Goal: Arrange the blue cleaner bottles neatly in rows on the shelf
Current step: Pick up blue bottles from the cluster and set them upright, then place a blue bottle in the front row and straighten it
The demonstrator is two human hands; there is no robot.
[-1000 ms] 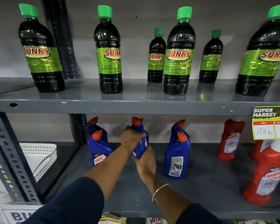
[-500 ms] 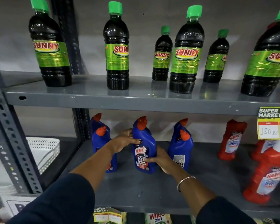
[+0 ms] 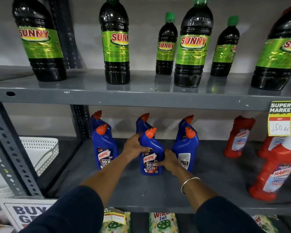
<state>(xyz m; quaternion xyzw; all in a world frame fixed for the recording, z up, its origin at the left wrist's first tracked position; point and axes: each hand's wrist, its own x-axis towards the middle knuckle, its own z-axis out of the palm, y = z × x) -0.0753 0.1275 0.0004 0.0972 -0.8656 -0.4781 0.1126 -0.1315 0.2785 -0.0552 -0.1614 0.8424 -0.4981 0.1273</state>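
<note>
Standing on the grey middle shelf (image 3: 158,195) are six blue cleaner bottles in three front-and-back pairs. Left pair (image 3: 102,148): upright, label forward, just right of the shelf's upright post; a white basket (image 3: 40,148) sits beyond the post. Centre front bottle (image 3: 150,155): upright, label forward, base on the shelf, directly ahead of its rear partner (image 3: 141,123). Left hand (image 3: 134,145): wrapped around this bottle's shoulder below the orange cap, forearm reaching in low from the lower left. Right hand (image 3: 170,161): closed against the bottle's lower right side, fingertips on the label, wrist with a bangle angled up from the lower right. Right pair (image 3: 186,148): close beside the right hand, its front bottle turned back-label outward. Red cleaner bottles (image 3: 238,137) stand well apart further right.

Risk, as judged: the right hand sits tight between two bottles, so drawing it out carelessly could nudge the right pair askew or topple it; a sideways push high on the held bottle could tip it.
</note>
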